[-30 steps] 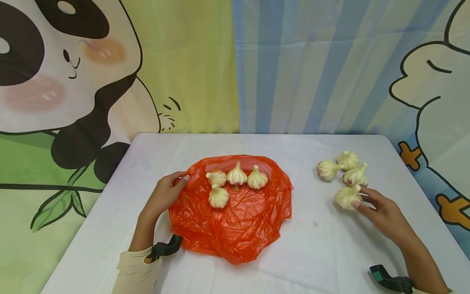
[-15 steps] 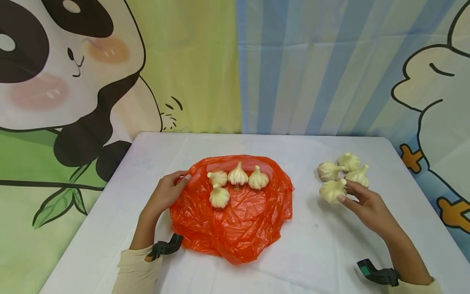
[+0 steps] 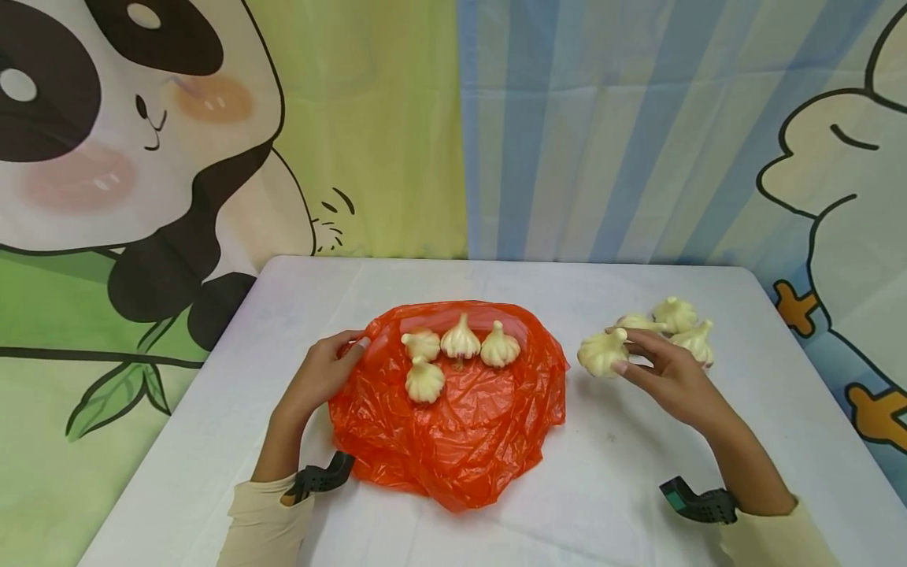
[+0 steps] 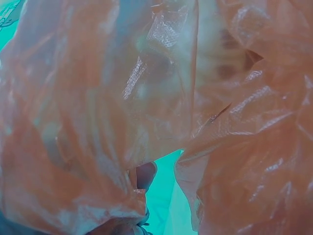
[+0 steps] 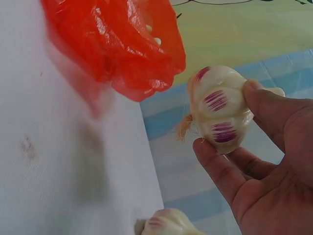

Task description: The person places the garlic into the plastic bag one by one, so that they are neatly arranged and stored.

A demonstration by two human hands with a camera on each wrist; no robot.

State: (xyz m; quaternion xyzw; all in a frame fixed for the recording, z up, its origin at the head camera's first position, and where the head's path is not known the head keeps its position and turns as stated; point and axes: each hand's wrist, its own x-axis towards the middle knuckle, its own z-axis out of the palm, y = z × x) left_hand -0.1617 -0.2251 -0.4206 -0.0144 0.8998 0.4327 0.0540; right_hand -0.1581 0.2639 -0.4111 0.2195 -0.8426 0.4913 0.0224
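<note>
Between thumb and fingers my right hand (image 3: 669,378) pinches a garlic bulb (image 3: 602,353), held above the table to the right of a red plastic bag (image 3: 489,425). In the right wrist view, this garlic bulb (image 5: 220,107) shows purple streaks and a tuft of roots. My left hand (image 3: 322,374) grips the left rim of the bag, thumb on top, the other fingers mostly hidden by it. Several garlic bulbs (image 3: 460,339) sit in the bag's spread mouth. Crumpled plastic of the bag (image 4: 244,161) nearly fills the left wrist view.
Beyond my right hand, more garlic bulbs (image 3: 693,340) lie grouped on the white table (image 3: 609,480), partly hidden by the hand. A printed curtain (image 3: 397,142) with a panda hangs behind the table's far edge. Each wrist wears a black camera mount (image 3: 701,502).
My right hand has lifted the garlic bulb away from the group and carried it left toward the bag. The left hand and the bag have stayed in place.
</note>
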